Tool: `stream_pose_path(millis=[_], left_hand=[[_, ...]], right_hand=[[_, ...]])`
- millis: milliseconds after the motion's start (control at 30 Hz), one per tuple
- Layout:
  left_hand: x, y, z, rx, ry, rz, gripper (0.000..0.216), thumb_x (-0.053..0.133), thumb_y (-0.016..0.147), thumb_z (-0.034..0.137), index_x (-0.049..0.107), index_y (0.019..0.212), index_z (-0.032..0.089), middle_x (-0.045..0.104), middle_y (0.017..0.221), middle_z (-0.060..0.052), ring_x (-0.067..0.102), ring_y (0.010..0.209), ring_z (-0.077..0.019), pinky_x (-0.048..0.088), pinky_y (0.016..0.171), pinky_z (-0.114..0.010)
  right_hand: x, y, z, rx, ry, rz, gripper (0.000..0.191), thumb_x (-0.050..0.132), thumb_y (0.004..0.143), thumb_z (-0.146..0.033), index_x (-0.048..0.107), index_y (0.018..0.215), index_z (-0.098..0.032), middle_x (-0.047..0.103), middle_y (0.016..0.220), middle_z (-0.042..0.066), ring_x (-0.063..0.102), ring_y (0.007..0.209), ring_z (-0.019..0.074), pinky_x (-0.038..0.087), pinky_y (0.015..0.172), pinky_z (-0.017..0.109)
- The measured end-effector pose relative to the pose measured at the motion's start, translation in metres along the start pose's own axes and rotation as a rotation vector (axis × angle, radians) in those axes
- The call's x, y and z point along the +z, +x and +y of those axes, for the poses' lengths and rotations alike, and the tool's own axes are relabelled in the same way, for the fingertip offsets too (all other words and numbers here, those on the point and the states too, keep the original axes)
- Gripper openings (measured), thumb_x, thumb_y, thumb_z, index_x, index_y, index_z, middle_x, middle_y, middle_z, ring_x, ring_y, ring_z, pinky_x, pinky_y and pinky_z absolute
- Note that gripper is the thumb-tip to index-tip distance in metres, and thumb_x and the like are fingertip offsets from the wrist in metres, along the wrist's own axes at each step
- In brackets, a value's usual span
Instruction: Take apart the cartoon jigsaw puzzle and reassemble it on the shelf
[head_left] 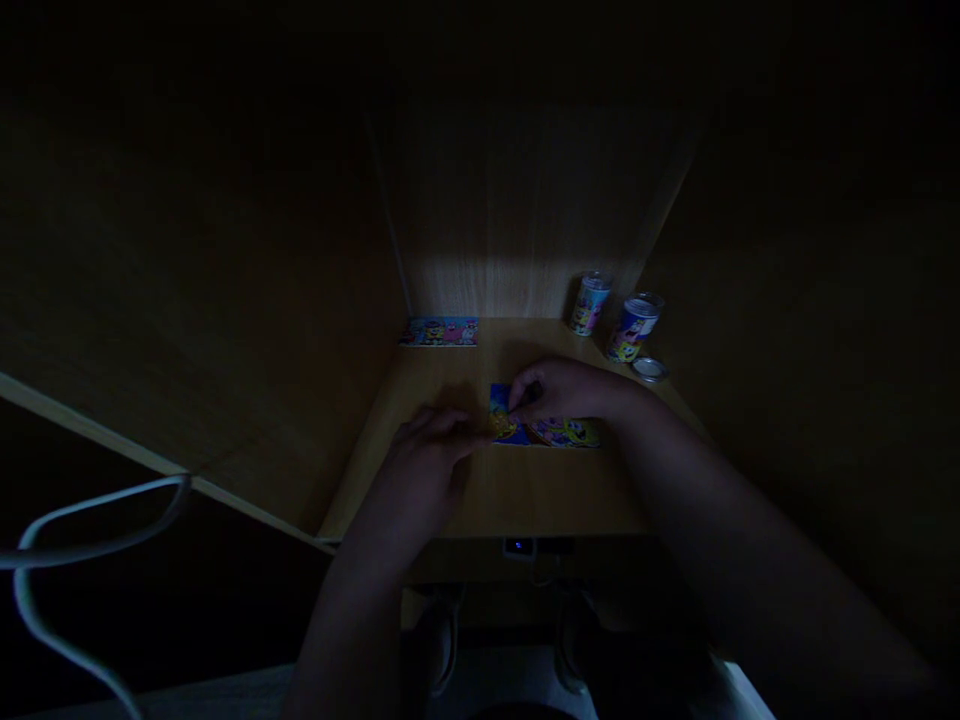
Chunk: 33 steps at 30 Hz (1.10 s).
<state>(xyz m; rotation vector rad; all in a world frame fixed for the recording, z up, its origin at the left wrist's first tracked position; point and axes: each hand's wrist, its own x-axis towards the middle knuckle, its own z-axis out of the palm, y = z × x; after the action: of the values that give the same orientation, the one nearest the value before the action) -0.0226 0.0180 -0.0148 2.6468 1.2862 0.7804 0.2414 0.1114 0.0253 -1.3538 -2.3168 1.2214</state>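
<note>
A colourful cartoon picture, apparently a jigsaw puzzle (570, 433), lies flat on the wooden shelf board in front of me. My left hand (431, 440) is at its left side, fingers stretched out, a fingertip against the lower left edge. Over the picture's upper part rests my right hand (551, 390), thumb and forefinger pinched together at the blue and yellow left portion. Whatever is between those fingertips is too dark and small to name. This hand and its wrist hide part of the picture.
A second cartoon picture strip (440, 331) lies at the back left. Two cartoon-printed cans (590, 305) stand at the back right, a round metal lid (649, 370) beside them. Dark wooden panels enclose the board (525, 495). A white cable (82, 553) hangs at lower left.
</note>
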Motion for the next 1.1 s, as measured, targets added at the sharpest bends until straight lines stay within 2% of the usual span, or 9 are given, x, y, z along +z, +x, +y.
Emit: stream_pose_path(millis=[167,300,600,867,1100], left_hand=[[-0.0012,-0.0001,0.0019,-0.01,-0.012,-0.004,0.049,0.064,0.092,-0.002,0.081,0.124,0.032,0.073,0.127,-0.005,0.065,0.117,-0.0286,0.055,0.103,-0.049],[0.0005,0.0001,0.0022,0.003,-0.012,0.012,0.044,0.065,0.095,0.001,0.081,0.122,0.031,0.074,0.127,-0.005,0.065,0.117,-0.0282,0.054,0.103,-0.049],[0.0001,0.0007,0.0026,-0.006,-0.014,0.001,0.042,0.063,0.096,0.003,0.082,0.121,0.032,0.074,0.127,-0.005,0.066,0.117,-0.028,0.055,0.101,-0.048],[-0.0019,0.002,0.0044,-0.007,-0.005,-0.009,0.043,0.065,0.095,0.001,0.082,0.122,0.031,0.075,0.124,-0.005,0.065,0.115,-0.0291,0.055,0.1,-0.048],[-0.0016,0.0018,0.0037,0.021,-0.038,0.004,0.041,0.063,0.098,0.003,0.081,0.122,0.031,0.074,0.124,-0.005,0.066,0.114,-0.0274,0.056,0.1,-0.047]], right_hand=[[-0.0052,-0.0053,-0.0046,-0.021,0.036,0.005,0.029,0.087,0.082,-0.046,0.082,0.097,-0.022,0.077,0.078,-0.002,0.064,0.063,0.0122,0.047,0.061,0.024],[-0.0073,-0.0075,-0.0038,-0.038,0.097,-0.05,0.03,0.086,0.082,-0.051,0.082,0.093,-0.023,0.077,0.075,-0.002,0.064,0.061,0.0124,0.048,0.061,0.025],[-0.0047,-0.0056,-0.0013,0.017,0.128,-0.111,0.025,0.084,0.084,-0.046,0.079,0.093,-0.023,0.076,0.071,-0.002,0.065,0.06,0.0132,0.048,0.059,0.025],[-0.0023,-0.0008,0.0032,0.006,-0.017,-0.03,0.027,0.086,0.081,-0.046,0.079,0.091,-0.022,0.076,0.075,-0.001,0.066,0.064,0.0142,0.045,0.061,0.026],[-0.0016,0.0017,0.0038,-0.015,-0.071,-0.015,0.024,0.085,0.08,-0.044,0.08,0.091,-0.023,0.075,0.075,-0.003,0.065,0.066,0.0143,0.043,0.062,0.026]])
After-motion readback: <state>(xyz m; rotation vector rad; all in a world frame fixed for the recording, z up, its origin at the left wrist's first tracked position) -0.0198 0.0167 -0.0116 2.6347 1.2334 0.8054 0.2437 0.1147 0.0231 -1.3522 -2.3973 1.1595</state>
